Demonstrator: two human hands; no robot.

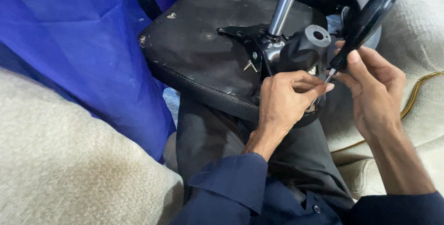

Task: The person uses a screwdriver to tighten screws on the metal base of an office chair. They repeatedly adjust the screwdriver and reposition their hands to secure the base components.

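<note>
An upturned black chair seat (199, 49) rests on my lap, its underside facing up. A black metal mechanism (296, 49) with a round socket and a chrome gas-lift tube (284, 3) sits on it. My right hand (370, 84) grips a screwdriver by its black handle (365, 21), the shaft pointing down into the mechanism. My left hand (284, 100) pinches the screwdriver's tip against the mechanism's lower edge. The tip itself is hidden behind my fingers.
Blue fabric (78, 35) hangs at the left. Beige upholstery (64, 169) lies at the lower left and along the right side (416, 21), where a thin yellow cord (416, 90) runs. A loose screw (250, 65) sticks up from the seat near the mechanism.
</note>
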